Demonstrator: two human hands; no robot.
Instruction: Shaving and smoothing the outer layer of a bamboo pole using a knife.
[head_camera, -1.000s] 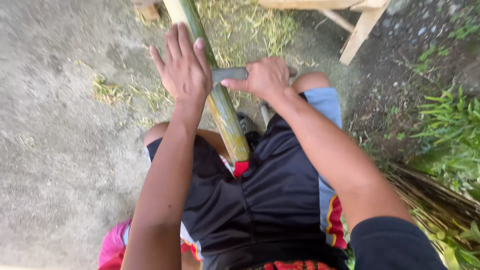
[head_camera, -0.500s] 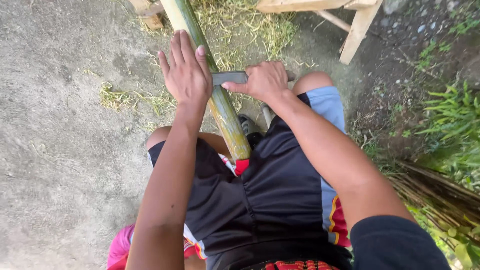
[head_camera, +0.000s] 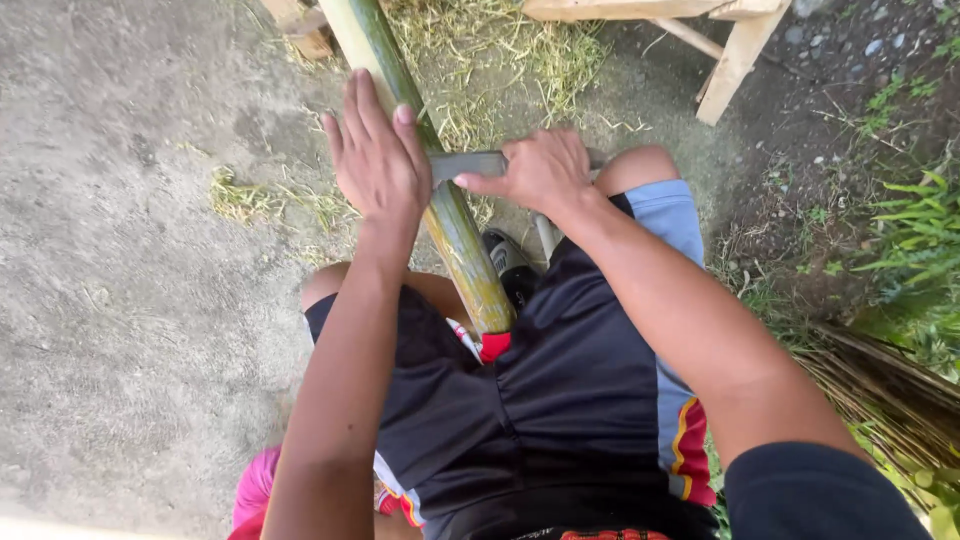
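A long green-yellow bamboo pole (head_camera: 455, 225) runs from the top of the view down between my knees, its cut end resting at my black shorts. My left hand (head_camera: 375, 160) lies flat with fingers spread over the pole and the tip of a grey metal blade (head_camera: 470, 165) laid across the pole. My right hand (head_camera: 540, 170) is closed around the blade's other end, to the right of the pole.
Bare concrete ground (head_camera: 120, 300) spreads to the left. Pale bamboo shavings (head_camera: 500, 50) litter the ground ahead. A wooden frame (head_camera: 735, 55) stands at the top right. Green plants (head_camera: 915, 250) and dry stalks (head_camera: 880, 390) line the right side.
Both hands and the blade have stayed in nearly the same place on the pole; the view has shifted slightly. My left fingers are a little more spread.
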